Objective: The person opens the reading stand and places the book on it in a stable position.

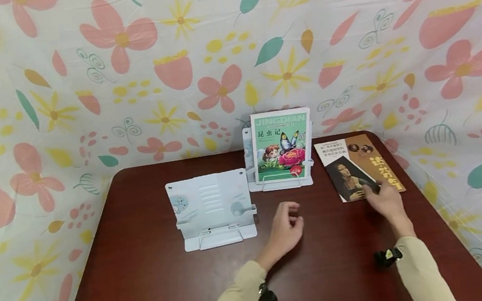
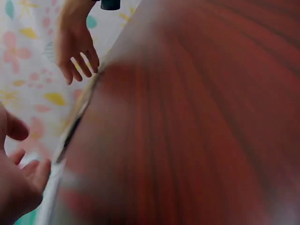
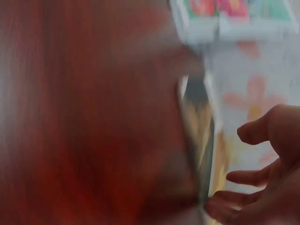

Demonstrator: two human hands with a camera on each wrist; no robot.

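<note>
A thin brown and white book (image 1: 359, 162) with a portrait on its cover lies flat at the table's right back corner. My right hand (image 1: 387, 202) is over its near edge, fingertips at the cover; in the right wrist view the thumb is spread apart from the fingers. My left hand (image 1: 285, 229) hovers above the table's middle with fingers loosely bent, holding nothing. Closest to it is a white metal book stand (image 1: 211, 205), tilted back, its plate bare. Behind, a green book (image 1: 281, 141) with a butterfly cover leans upright on a second white stand (image 1: 251, 181).
The dark red wooden table (image 1: 148, 278) ends just past the brown book at the right. A floral cloth (image 1: 221, 49) hangs behind and around the table. Black wrist cameras (image 1: 386, 257) are strapped on both forearms.
</note>
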